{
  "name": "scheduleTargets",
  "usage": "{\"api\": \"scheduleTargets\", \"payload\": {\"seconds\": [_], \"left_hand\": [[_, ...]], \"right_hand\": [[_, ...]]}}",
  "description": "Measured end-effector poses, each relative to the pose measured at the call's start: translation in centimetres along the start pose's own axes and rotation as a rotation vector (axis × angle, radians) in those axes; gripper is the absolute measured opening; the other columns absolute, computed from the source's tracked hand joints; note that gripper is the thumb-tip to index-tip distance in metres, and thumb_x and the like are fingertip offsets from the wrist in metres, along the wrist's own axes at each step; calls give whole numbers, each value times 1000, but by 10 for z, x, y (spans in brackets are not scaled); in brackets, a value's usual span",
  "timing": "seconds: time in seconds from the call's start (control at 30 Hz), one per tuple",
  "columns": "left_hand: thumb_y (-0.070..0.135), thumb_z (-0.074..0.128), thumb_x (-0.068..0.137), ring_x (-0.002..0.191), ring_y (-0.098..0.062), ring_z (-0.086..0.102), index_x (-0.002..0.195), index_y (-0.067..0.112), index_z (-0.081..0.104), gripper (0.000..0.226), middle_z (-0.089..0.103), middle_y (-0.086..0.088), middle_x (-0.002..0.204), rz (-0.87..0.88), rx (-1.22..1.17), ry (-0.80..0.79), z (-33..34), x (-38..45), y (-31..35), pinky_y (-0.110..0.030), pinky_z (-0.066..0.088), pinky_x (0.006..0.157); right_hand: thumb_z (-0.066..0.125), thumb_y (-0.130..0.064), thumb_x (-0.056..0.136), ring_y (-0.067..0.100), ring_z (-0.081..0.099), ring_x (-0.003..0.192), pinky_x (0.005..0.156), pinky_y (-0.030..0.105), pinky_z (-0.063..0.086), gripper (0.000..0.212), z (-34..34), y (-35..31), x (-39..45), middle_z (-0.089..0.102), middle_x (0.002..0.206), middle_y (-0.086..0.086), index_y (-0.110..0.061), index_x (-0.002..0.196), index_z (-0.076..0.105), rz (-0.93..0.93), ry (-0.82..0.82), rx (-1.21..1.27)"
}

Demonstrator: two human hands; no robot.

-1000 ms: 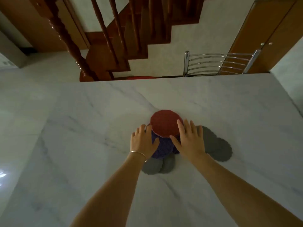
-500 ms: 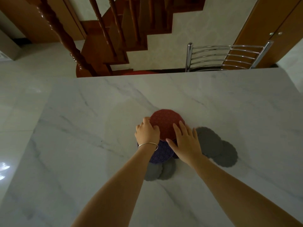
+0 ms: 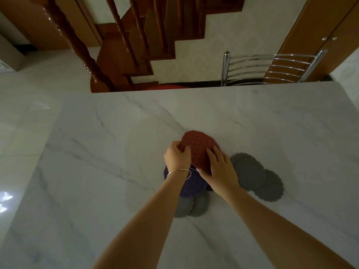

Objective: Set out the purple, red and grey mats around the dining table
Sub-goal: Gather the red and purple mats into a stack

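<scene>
Since the earlier frame, left grip has curled onto the red mat, pinching its left edge; I see right grip flat on it. Purple mat beneath, grey mats alongside, mid-bench.

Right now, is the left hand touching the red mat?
Touching. The head view shows the left hand with fingers curled over the near left edge of the red mat, thumb on its top, pinching it.
</scene>
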State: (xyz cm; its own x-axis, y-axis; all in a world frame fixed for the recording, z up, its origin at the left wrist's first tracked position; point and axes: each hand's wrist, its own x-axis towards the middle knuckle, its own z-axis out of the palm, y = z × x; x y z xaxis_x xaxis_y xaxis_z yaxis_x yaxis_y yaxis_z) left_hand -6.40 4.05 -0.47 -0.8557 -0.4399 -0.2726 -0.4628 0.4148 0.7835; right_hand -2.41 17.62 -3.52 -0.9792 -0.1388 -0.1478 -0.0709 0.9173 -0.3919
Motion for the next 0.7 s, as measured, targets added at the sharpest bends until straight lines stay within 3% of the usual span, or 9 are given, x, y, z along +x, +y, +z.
{"api": "scheduleTargets", "payload": {"seconds": [0.07,0.17,0.27,0.37,0.43,0.53,0.6,0.7], "left_hand": [[14,57,85,83,-28,62,96,9,62,14,61,-4,80,-52,-44,-86,2,0,-3,-30,48,71],[13,52,88,97,-36,61,103,12,56,15,58,-8,96,-158,-194,-172,-2,0,-6,-53,55,80],[11,53,89,101,-36,60,112,9,54,22,57,-9,105,-200,-309,-112,-13,3,-7,-56,53,82],[9,51,92,104,-37,57,115,9,50,23,54,-15,117,-303,-525,-46,-32,8,-12,-60,57,66],[8,50,94,107,-37,56,115,13,48,21,51,-15,122,-365,-661,-37,-47,9,-18,-51,59,52],[7,47,95,109,-39,57,113,19,45,21,48,-17,128,-410,-734,-19,-70,4,-31,-46,58,52],[6,46,96,111,-40,56,120,17,45,27,47,-18,132,-457,-770,-9,-80,-2,-41,-48,56,54],[5,44,97,112,-40,56,133,17,41,38,46,-18,135,-505,-853,-4,-90,-13,-51,-45,57,49]], "right_hand": [[58,-51,83,37,30,133,106,48,36,75,-1,2,0,30,150,13,-13,142,31,-3,12,29],[64,-51,79,37,36,130,100,47,43,82,-2,3,0,31,149,12,-14,143,28,-26,50,70],[69,-56,72,33,33,134,98,46,45,103,-3,1,1,22,153,10,-18,147,10,12,27,122],[72,-57,69,29,26,139,104,44,39,113,-1,-3,5,17,155,11,-15,148,2,24,-24,78],[66,-55,76,27,20,141,108,42,34,101,1,-8,11,15,156,9,-15,148,8,3,-92,-25],[51,-49,90,29,21,140,107,43,36,70,-1,-15,17,20,154,11,-14,145,25,-85,-198,-224],[47,-41,95,33,38,131,96,46,46,55,-5,-19,16,36,146,17,-12,140,37,-182,-156,-295],[57,-20,92,40,62,99,67,48,57,37,-12,-25,11,62,117,24,-7,126,54,-308,-32,-269]]}}
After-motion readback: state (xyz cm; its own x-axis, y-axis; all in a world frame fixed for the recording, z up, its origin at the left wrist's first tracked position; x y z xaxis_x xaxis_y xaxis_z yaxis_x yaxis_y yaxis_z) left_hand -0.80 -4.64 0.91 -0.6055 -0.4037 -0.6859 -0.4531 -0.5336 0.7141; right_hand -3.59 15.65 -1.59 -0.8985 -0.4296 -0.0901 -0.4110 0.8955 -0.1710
